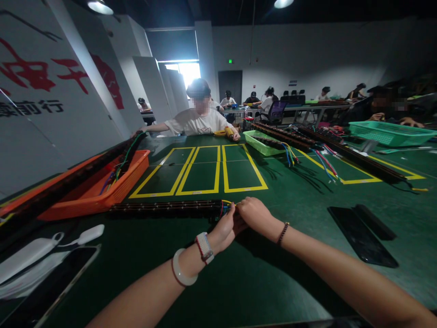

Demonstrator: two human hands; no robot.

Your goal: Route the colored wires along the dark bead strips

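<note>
A long black strip [167, 209] with rows of small bright marks lies across the table in front of me. From its right end come short coloured wires [226, 206], among them yellow, red and blue ones. My left hand [223, 231] is closed around these wires beside the strip's end, its thumb pointing up. Against its thumb, my right hand [254, 214] is closed in a pinch at the yellow wire. The wire tips are hidden behind my fingers.
An orange basket [133, 177] holding wired strips stands left. Yellow tape frames [198, 192] mark the green table. A green basket [264, 145] and more strips [362, 157] lie right, near a black phone [362, 237]. A co-worker [200, 120] sits opposite, holding a yellow tool [225, 133].
</note>
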